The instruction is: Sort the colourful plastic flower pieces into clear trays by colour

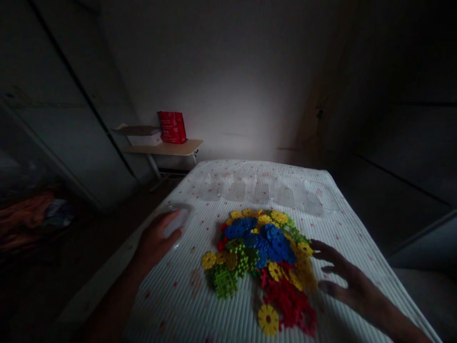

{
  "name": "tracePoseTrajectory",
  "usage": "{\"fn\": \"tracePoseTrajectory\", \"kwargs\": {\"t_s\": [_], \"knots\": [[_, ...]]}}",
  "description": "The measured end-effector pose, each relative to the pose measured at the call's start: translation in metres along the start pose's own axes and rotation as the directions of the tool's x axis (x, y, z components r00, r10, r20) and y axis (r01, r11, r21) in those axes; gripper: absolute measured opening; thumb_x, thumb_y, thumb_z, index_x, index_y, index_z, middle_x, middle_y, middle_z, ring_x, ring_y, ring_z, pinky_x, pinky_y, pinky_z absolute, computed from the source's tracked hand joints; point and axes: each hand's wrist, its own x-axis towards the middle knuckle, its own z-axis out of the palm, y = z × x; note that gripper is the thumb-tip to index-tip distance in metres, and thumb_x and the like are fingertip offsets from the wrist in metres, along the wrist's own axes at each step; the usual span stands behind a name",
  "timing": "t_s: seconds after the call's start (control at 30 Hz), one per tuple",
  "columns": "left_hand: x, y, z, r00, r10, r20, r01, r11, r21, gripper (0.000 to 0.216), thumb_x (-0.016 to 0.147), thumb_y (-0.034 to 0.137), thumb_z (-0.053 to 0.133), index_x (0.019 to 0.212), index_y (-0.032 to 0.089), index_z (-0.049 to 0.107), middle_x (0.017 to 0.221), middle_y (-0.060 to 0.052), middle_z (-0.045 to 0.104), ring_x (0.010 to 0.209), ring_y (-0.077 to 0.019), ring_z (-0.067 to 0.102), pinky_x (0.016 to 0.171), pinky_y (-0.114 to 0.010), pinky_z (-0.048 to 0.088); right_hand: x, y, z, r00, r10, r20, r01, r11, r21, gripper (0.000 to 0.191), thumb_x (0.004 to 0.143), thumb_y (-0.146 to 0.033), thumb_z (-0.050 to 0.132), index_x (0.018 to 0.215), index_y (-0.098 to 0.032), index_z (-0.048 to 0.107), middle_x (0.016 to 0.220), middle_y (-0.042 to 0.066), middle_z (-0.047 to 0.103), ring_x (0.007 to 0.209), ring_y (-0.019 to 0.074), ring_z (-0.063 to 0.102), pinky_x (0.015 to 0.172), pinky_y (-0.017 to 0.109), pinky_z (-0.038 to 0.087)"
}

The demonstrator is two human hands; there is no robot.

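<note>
Heap of red, blue, yellow and green plastic snowflake discs (264,252) on white ribbed bed (250,186); right hand (344,281), fingers splayed and empty, at its right edge; left hand (155,240) clasps pale translucent plastic object (178,220); judged: rake low, gently.

Left hand (159,238): the fingers cover part of a pale object (181,219) at the bed's edge; what it is, and whether it is gripped, cannot be told.
Right hand (344,281): the forearm is cut off at the bottom edge.
Toy pieces (264,257): the lower ones lie buried under the heap; their number is unclear.
Bed (250,190): the near end runs out of view.
Red pack (172,127): its print is too small to read, on the far desk (178,148).
Room's left side: lost in darkness; an orange heap (24,214) is a blur.
</note>
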Motion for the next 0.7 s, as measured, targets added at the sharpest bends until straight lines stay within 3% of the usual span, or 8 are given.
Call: {"fn": "tracePoseTrajectory", "kwargs": {"t_s": [0.03,0.1,0.17,0.23,0.33,0.43,0.6,0.7], "knots": [[-0.011,0.002,0.006,0.98,0.109,0.168,-0.126,0.987,0.098,0.046,0.065,0.032,0.071,0.11,0.028,0.064,0.12,-0.005,0.06,0.117,-0.03,0.049,0.102,-0.044,0.037,-0.006,0.002,0.005,0.997,-0.067,0.031,0.068,0.996,-0.054,0.07,0.073,-0.045,0.063,0.137,-0.028,0.04,0.138,0.011,0.046,0.123,0.0312,0.047,0.091,0.045,0.05],[-0.034,0.005,0.021,0.822,0.242,0.515,-0.371,0.914,0.163,0.062,0.066,0.034,0.07,0.126,0.034,0.052,0.137,-0.004,0.047,0.126,-0.0292,0.04,0.106,-0.045,0.032,-0.015,0.004,0.02,0.97,-0.231,0.069,0.24,0.954,-0.181,0.082,0.07,-0.041,0.066,0.143,-0.03,0.029,0.145,0.01,0.037,0.129,0.0328,0.037,0.096,0.049,0.044],[-0.055,0.005,0.04,0.693,0.291,0.659,-0.526,0.829,0.187,0.085,0.06,0.037,0.075,0.136,0.036,0.037,0.149,-0.003,0.029,0.133,-0.0321,0.028,0.108,-0.05,0.027,-0.018,0.003,0.039,0.914,-0.392,0.108,0.406,0.861,-0.306,0.094,0.065,-0.039,0.07,0.145,-0.03,0.021,0.15,0.009,0.025,0.134,0.036,0.027,0.1,0.053,0.038],[-0.067,0.002,0.058,0.64,0.3,0.708,-0.607,0.763,0.225,0.102,0.052,0.043,0.079,0.14,0.037,0.028,0.154,-0.004,0.013,0.136,-0.0368,0.018,0.108,-0.056,0.021,-0.013,0.001,0.058,0.865,-0.487,0.123,0.492,0.771,-0.404,0.104,0.059,-0.039,0.073,0.146,-0.028,0.019,0.153,0.01,0.015,0.135,0.0404,0.019,0.102,0.058,0.032],[-0.072,-0.003,0.079,0.62,0.302,0.724,-0.65,0.714,0.258,0.113,0.048,0.046,0.081,0.143,0.036,0.02,0.155,-0.006,0.004,0.137,-0.0398,0.013,0.107,-0.059,0.019,0.001,-0.002,0.077,0.835,-0.545,0.076,0.506,0.708,-0.492,0.102,0.061,-0.041,0.071,0.146,-0.027,0.016,0.154,0.012,0.008,0.136,0.0413,0.015,0.102,0.061,0.027],[-0.073,-0.006,0.091,0.606,0.333,0.722,-0.676,0.694,0.247,0.109,0.052,0.04,0.08,0.143,0.035,0.02,0.153,-0.006,0.013,0.136,-0.0379,0.017,0.107,-0.058,0.021,0.013,-0.003,0.079,0.825,-0.559,0.084,0.515,0.682,-0.52,0.092,0.068,-0.041,0.067,0.145,-0.026,0.019,0.153,0.014,0.008,0.135,0.0405,0.018,0.1,0.06,0.03],[-0.079,-0.006,0.104,0.653,0.423,0.628,-0.669,0.712,0.215,0.083,0.063,0.026,0.071,0.137,0.032,0.035,0.145,-0.007,0.033,0.131,-0.0318,0.031,0.107,-0.048,0.031,0.021,-0.005,0.07,0.852,-0.519,0.077,0.479,0.71,-0.517,0.062,0.076,-0.026,0.059,0.135,-0.025,0.041,0.146,0.012,0.032,0.126,0.0334,0.036,0.097,0.052,0.037],[-0.084,-0.003,0.114,0.67,0.479,0.567,-0.679,0.704,0.208,0.071,0.067,0.02,0.065,0.133,0.03,0.04,0.14,-0.007,0.038,0.128,-0.0274,0.036,0.106,-0.043,0.035,0.025,-0.01,0.069,0.833,-0.55,0.058,0.507,0.718,-0.476,0.05,0.078,-0.027,0.059,0.127,-0.025,0.049,0.135,0.011,0.046,0.12,0.0304,0.042,0.095,0.05,0.041]]}}
